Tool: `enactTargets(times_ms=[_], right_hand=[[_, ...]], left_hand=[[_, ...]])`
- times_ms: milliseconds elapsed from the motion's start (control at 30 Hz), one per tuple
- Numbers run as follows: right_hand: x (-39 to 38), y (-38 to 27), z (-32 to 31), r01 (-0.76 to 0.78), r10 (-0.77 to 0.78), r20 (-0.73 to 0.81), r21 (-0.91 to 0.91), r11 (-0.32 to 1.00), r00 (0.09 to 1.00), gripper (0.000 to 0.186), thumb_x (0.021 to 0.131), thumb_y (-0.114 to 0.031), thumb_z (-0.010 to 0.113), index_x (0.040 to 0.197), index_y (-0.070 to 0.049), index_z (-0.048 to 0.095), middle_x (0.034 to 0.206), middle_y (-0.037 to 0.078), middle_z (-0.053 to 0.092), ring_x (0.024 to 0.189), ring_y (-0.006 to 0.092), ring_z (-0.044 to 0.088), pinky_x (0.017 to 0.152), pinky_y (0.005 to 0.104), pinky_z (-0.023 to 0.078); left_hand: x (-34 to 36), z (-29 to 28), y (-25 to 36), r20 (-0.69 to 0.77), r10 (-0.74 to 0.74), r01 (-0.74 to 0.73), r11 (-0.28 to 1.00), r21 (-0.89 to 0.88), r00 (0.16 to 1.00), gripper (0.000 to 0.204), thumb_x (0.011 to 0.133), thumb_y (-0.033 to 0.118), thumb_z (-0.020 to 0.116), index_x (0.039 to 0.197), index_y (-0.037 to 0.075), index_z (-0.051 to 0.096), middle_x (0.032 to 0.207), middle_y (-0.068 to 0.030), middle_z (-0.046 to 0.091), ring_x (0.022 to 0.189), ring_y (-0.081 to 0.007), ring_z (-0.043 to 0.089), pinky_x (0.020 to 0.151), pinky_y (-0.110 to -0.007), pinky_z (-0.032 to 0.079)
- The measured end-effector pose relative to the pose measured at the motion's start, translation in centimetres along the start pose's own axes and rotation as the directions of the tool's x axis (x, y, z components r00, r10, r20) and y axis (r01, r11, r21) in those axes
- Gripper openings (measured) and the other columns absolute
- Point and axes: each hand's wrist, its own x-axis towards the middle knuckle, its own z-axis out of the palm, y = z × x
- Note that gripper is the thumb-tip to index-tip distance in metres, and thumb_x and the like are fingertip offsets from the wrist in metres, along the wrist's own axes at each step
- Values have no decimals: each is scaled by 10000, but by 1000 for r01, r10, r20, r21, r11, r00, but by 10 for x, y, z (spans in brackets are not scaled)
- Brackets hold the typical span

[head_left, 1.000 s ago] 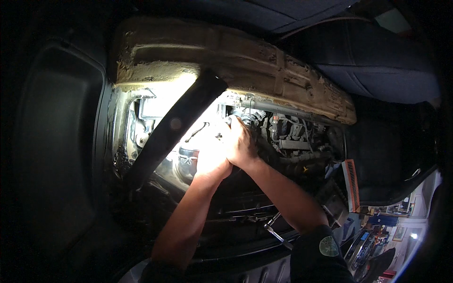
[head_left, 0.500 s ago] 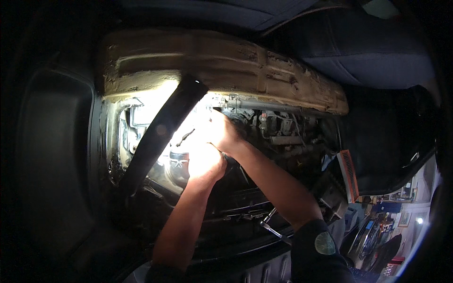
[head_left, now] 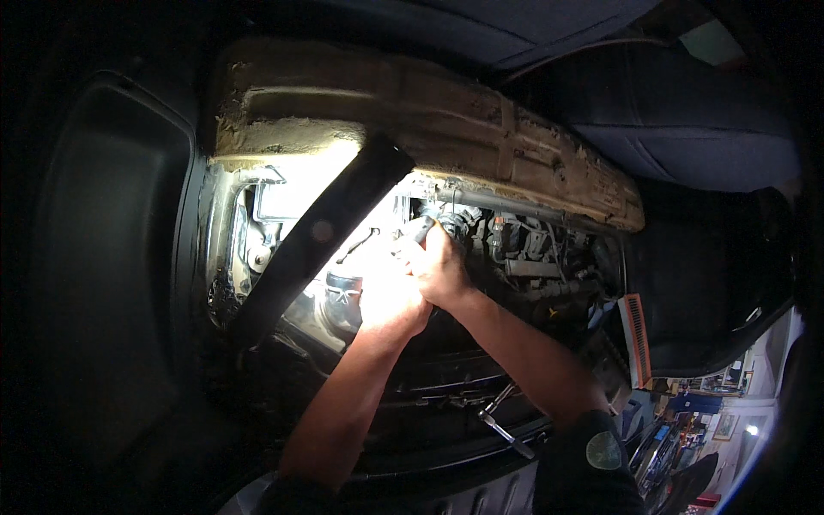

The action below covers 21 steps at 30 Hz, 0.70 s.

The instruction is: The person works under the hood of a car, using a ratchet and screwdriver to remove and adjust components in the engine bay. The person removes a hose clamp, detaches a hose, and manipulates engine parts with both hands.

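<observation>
Both my hands are inside the engine bay, close together in strong glare. My right hand [head_left: 442,273] has its thumb and fingers closed on a short dark grey rounded part [head_left: 419,229]; its exact kind is unclear. Just beside and below it, my left hand [head_left: 395,305] looks curled, its fingers washed out by the light, so what it grips does not show. A dark round cylindrical part [head_left: 342,300] with a pale star-like mark stands left of my left hand. The long black bar-shaped work light [head_left: 319,245] leans diagonally across the opening.
A tan padded panel [head_left: 378,94] borders the opening's far side. Engine parts [head_left: 532,249] fill its right. An orange-edged pleated air filter [head_left: 635,339] stands at the right, and a ratchet wrench [head_left: 502,429] lies near the front edge. Dark seats [head_left: 687,146] stand beyond.
The whole view has shifted, with the scene sitting slightly farther right and mostly lower. My right hand's fingers and the dark grey part now show more clearly. Both hands stay close together.
</observation>
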Motion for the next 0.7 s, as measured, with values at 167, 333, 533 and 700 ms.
enactTargets(times_ms=[167, 333, 533, 700], right_hand=[[25, -15, 8, 545, -548, 118, 63, 836, 828, 314, 886, -127, 708, 1169, -4, 650, 1004, 164, 717, 917, 294, 701, 801, 381, 581], [56, -43, 21, 487, -344, 553, -132, 863, 759, 329, 838, -183, 769, 1140, -64, 713, 1108, 146, 718, 985, 301, 683, 908, 370, 558], [81, -29, 57, 520, -306, 576, -249, 817, 758, 304, 832, -193, 784, 1107, -77, 722, 1040, 128, 734, 995, 278, 689, 942, 362, 549], [46, 14, 29, 126, -221, 176, 434, 892, 959, 180, 876, -134, 748, 1026, -44, 704, 953, 131, 724, 1014, 258, 695, 928, 350, 560]], left_hand=[[2, -6, 6, 78, -204, 212, 970, -121, 976, 392, 926, 211, 589, 1252, -7, 612, 1242, -259, 624, 1118, -424, 614, 938, -488, 501], [6, -11, 9, 246, -234, 237, 971, 15, 941, 387, 973, 270, 563, 1261, 19, 625, 1202, -229, 662, 1108, -396, 643, 941, -490, 508], [4, -9, 9, 191, -197, 200, 980, 2, 962, 359, 984, 273, 564, 1205, 7, 658, 1072, -228, 700, 961, -373, 693, 846, -477, 541], [-1, -1, 3, 43, -87, 84, 994, 70, 995, 386, 895, 203, 623, 1171, -64, 654, 1097, -257, 676, 1005, -407, 660, 880, -520, 510]])
